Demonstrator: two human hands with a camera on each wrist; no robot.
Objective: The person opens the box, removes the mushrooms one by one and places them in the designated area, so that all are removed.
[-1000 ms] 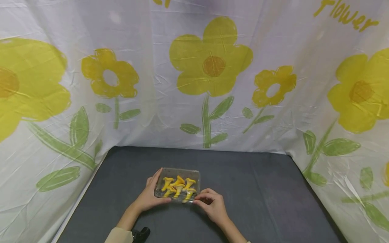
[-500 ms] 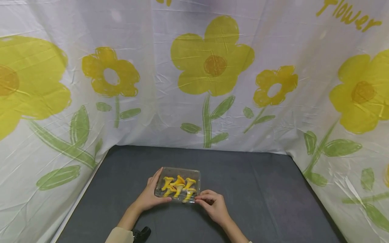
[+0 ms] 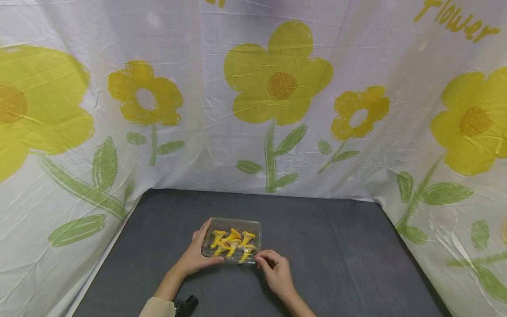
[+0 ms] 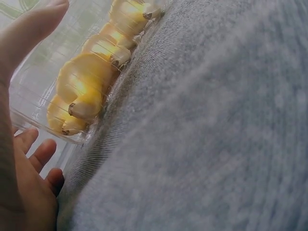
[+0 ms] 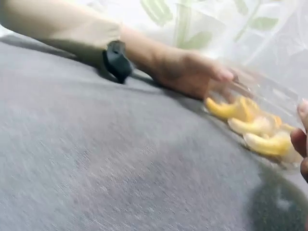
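A clear plastic box [image 3: 237,224] with a lid sits on the dark cloth, slightly left of centre in the head view. Several yellow chanterelle mushrooms [image 3: 233,248] lie inside it; the left wrist view shows their pale stems [image 4: 86,107] through the wall. My left hand [image 3: 195,256] grips the box's left side, thumb along the front edge and fingers at the far left corner. At the front right corner, my right hand [image 3: 277,274] pinches the box edge between thumb and forefinger. Only those fingertips [image 5: 302,111] show in the right wrist view, at its right border.
Dark grey cloth [image 3: 336,255] covers the table. White curtains printed with yellow flowers [image 3: 279,83] enclose the back and both sides. A black wrist device [image 3: 186,305] is strapped below the left sleeve [image 3: 157,307].
My right hand's fingertips have shifted slightly up and to the right along the box's front right corner. The left hand, the box and the mushrooms keep their places.
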